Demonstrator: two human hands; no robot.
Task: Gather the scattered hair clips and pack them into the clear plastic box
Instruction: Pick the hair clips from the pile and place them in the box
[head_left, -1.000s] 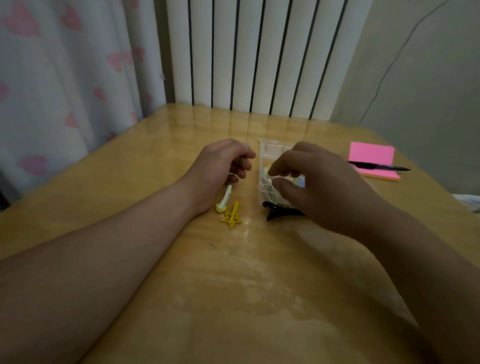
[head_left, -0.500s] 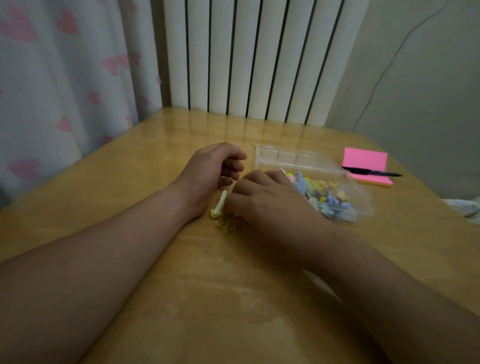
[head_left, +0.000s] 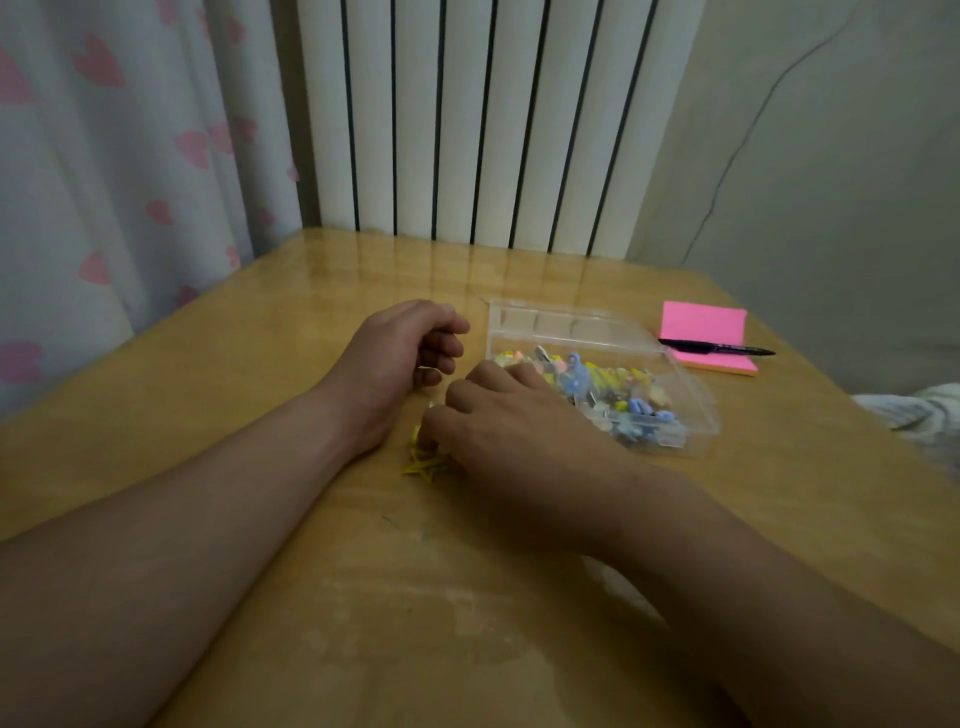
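Observation:
The clear plastic box (head_left: 696, 410) lies open on the wooden table (head_left: 363, 597), right of centre. It holds several colourful hair clips (head_left: 613, 384). A yellow star-shaped hair clip (head_left: 423, 464) lies on the table left of the box. My right hand (head_left: 509, 431) reaches across in front of the box, and its thumb and fingertips curl down onto the yellow clip, hiding most of it. My left hand (head_left: 400, 353) rests on the table just behind, fingers loosely curled, with nothing seen in it.
A pink sticky-note pad (head_left: 701, 325) with a black pen (head_left: 717, 348) across it lies behind the box on the right. A white radiator (head_left: 467, 130) and a heart-print curtain (head_left: 130, 156) stand behind the table. Pale cloth (head_left: 914, 410) shows at the right edge.
My right hand has moved left from above the box down onto the yellow clips. The black clip beside the box is out of sight. My left hand has stayed put.

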